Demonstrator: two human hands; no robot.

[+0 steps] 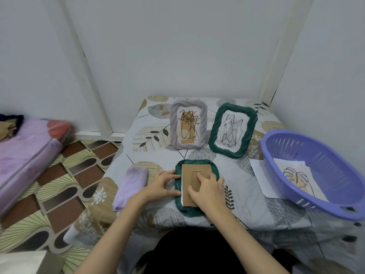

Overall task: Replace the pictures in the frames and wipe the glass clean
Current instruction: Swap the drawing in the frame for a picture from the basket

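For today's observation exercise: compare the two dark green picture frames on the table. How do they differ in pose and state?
The far green frame shows its front, displaying a black line drawing; the near green frame lies face down, its brown backing board showing. Nobody touches the far frame, while the left hand rests on the near frame's edge and the right hand presses the board. Both share a dark green ribbed border.

Lilac frame; two green frames; purple basket; leaf-print cloth.
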